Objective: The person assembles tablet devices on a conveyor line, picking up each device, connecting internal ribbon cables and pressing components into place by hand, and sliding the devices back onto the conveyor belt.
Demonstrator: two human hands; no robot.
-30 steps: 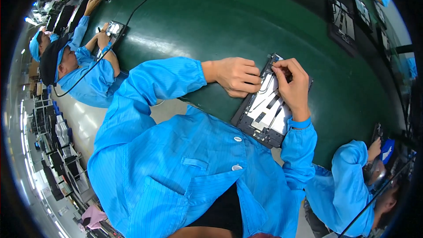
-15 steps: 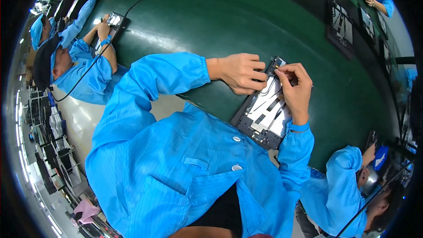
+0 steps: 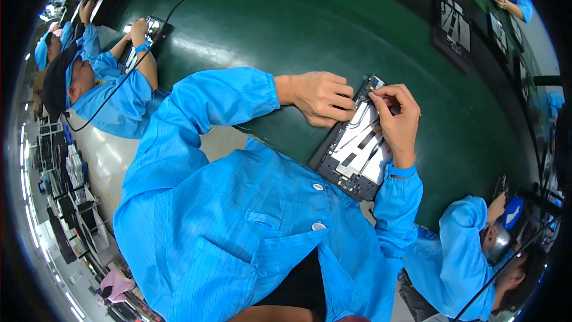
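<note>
Green bench (image 3: 256, 33) is stretching out beyond left hand (image 3: 323, 99) and right hand (image 3: 398, 117). Device (image 3: 356, 150) is lying open between and below them, long axis slanting from the blue jacket (image 3: 238, 191) away and slightly right; both hands are sitting at its far end. Right one is hanging nearer, over the right side, thumb and index almost meeting (can't tell if they're gripping anything). Left one is holding its fingers half curled at the left edge; whatever it's gripping, if anything, is hidden. Second device (image 3: 455, 31) is lying well apart, beyond right hand.
</note>
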